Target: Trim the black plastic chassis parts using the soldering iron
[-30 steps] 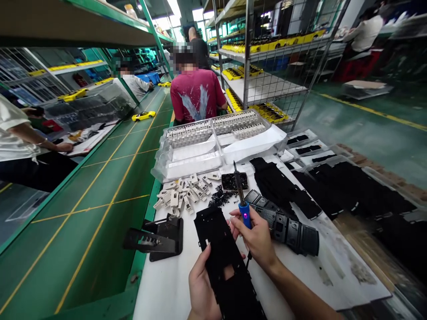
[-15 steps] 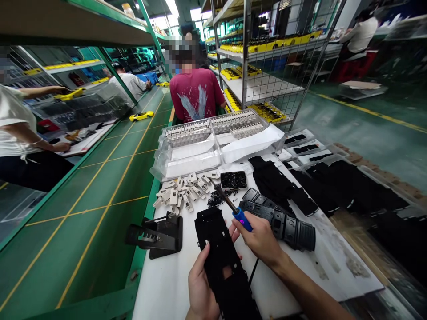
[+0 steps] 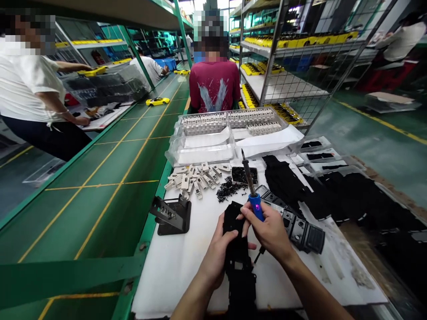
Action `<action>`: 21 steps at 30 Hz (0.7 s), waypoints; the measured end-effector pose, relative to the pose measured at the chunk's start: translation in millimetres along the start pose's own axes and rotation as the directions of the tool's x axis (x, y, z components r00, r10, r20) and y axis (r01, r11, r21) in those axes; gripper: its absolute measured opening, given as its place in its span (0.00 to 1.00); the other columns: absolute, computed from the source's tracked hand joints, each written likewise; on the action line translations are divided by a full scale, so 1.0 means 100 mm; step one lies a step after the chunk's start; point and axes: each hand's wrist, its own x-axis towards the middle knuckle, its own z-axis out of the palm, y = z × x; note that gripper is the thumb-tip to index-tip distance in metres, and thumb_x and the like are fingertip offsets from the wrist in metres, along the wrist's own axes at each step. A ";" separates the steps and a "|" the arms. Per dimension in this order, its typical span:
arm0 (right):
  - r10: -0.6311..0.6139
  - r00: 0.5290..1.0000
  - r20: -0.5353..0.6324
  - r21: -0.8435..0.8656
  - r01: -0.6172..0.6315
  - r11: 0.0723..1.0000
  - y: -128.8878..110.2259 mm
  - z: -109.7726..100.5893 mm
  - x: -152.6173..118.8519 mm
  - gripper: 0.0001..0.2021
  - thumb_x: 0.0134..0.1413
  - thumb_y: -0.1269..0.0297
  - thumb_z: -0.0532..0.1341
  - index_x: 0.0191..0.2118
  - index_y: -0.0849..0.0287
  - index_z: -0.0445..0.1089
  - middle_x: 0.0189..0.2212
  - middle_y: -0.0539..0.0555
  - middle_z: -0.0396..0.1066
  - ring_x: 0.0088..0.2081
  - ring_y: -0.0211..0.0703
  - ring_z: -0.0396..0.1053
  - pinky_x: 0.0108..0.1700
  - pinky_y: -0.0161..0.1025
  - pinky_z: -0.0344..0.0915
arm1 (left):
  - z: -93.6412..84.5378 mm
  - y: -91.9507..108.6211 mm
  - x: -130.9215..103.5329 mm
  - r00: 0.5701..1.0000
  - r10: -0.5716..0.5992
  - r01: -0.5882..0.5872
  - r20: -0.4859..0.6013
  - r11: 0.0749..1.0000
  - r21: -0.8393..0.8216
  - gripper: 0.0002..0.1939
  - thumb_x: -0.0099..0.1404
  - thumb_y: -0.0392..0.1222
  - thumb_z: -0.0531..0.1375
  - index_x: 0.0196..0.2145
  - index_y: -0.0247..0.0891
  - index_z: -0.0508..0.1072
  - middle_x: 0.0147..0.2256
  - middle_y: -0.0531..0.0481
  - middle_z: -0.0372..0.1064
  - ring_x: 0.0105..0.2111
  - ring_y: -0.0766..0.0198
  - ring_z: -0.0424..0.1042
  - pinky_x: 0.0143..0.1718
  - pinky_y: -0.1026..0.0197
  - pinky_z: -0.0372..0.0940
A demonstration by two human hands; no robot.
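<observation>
So on my feed the long black flat panel (image 3: 243,291) is right in the left hand (image 3: 215,255), low in the middle of the view, held above the white worktop (image 3: 187,280). Left fingers are wrapped round it, thumb pressed on the upper face, a couple of fingertips poking out past the right edge. The right hand (image 3: 273,231) is gripping a soldering iron with a blue handle (image 3: 255,205), tip up and angled away. Its fingertips sit right at the panel's upper edge, and I honestly can't tell if they touch it.

Most of the left fingers are hidden behind the panel. The panel's near end runs into the bottom of the frame, and black on black makes its details mush. The right palm covers the lower handle.

Right hand also blocks part of a ribbed black moulded part (image 3: 312,238) just beside it. Beyond the hands there's a heap of tiny black bits (image 3: 228,190) and a pile of off-white plastic pieces (image 3: 200,178). A black metal iron stand (image 3: 173,218) sits off left, near the green conveyor belt (image 3: 100,195).
</observation>
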 end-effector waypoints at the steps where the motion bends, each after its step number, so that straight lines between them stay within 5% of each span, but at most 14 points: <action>1: -0.017 1.000 0.001 -0.030 0.017 0.999 -0.02 0.00 0.00 0.12 0.60 0.54 0.59 0.35 0.58 0.67 0.26 0.50 0.74 0.20 0.37 0.69 0.31 0.36 0.66 | 0.02 0.02 0.00 1.000 0.010 -0.011 0.008 1.000 0.021 0.28 0.64 0.43 0.57 0.61 0.52 0.56 0.47 0.45 0.69 0.35 0.54 0.76 0.26 0.62 0.68; 6: -0.207 0.974 -0.095 -0.281 0.173 0.944 -0.01 -0.01 -0.06 0.10 0.58 0.56 0.60 0.31 0.57 0.70 0.22 0.48 0.67 0.23 0.38 0.64 0.28 0.35 0.62 | 0.12 0.10 -0.08 0.995 0.100 -0.094 -0.027 0.980 0.173 0.28 0.63 0.42 0.59 0.60 0.48 0.60 0.46 0.46 0.70 0.37 0.56 0.74 0.32 0.61 0.69; 12: -0.379 0.864 -0.331 -0.290 0.289 0.912 0.09 0.06 -0.14 0.08 0.57 0.61 0.61 0.31 0.58 0.73 0.26 0.51 0.73 0.27 0.41 0.69 0.33 0.38 0.66 | 0.23 0.11 -0.16 0.977 0.213 -0.201 0.004 0.918 0.343 0.24 0.65 0.42 0.58 0.58 0.43 0.62 0.48 0.47 0.70 0.43 0.57 0.70 0.41 0.61 0.66; 21: -0.589 0.753 -0.294 -0.371 0.479 0.796 0.28 0.09 -0.08 0.03 0.57 0.69 0.61 0.33 0.58 0.72 0.26 0.49 0.73 0.28 0.39 0.71 0.32 0.36 0.67 | 0.25 0.12 -0.22 0.980 0.189 -0.197 0.065 0.852 0.485 0.19 0.69 0.40 0.52 0.57 0.45 0.59 0.45 0.50 0.70 0.38 0.64 0.70 0.42 0.61 0.62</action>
